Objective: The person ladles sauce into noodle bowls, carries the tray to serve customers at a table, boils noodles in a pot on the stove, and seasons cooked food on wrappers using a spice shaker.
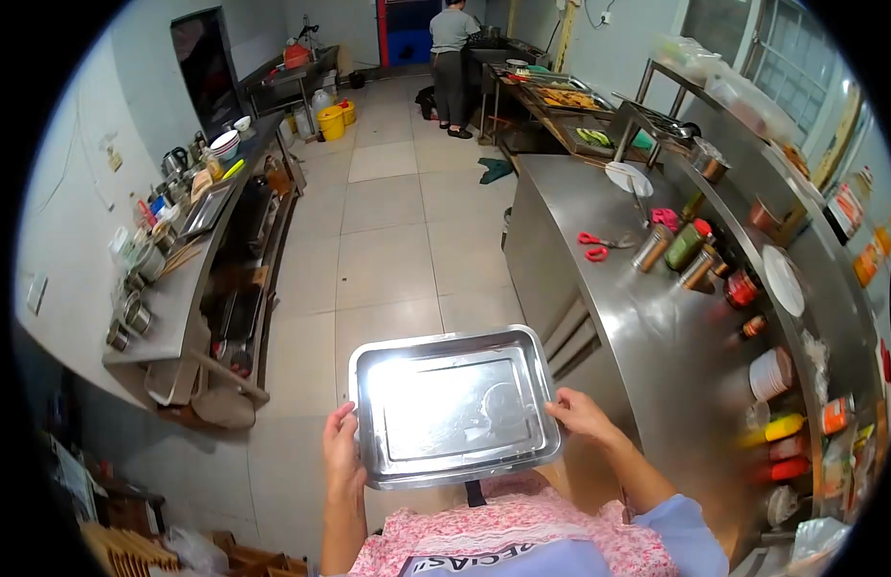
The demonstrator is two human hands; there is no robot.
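Observation:
Held level in front of my body is a shiny rectangular metal tray [455, 466] with a raised rim. Its inside is bare metal with bright glare and a faint round mark at the right. My left hand [344, 447] grips the tray's left side, thumb at the rim. On the opposite side, my right hand [578, 413] is closed on the right rim. The fingers beneath the tray are mostly hidden. Below it shows a pink floral apron [445, 529].
A steel counter [647, 317] on my right carries red-handled scissors [599, 245], a white plate [628, 179], and several bottles and shakers. Left stands a shelf table [181, 298] with bowls and pots. Tiled floor [383, 212] runs between them toward another person [451, 58] and yellow buckets [332, 121].

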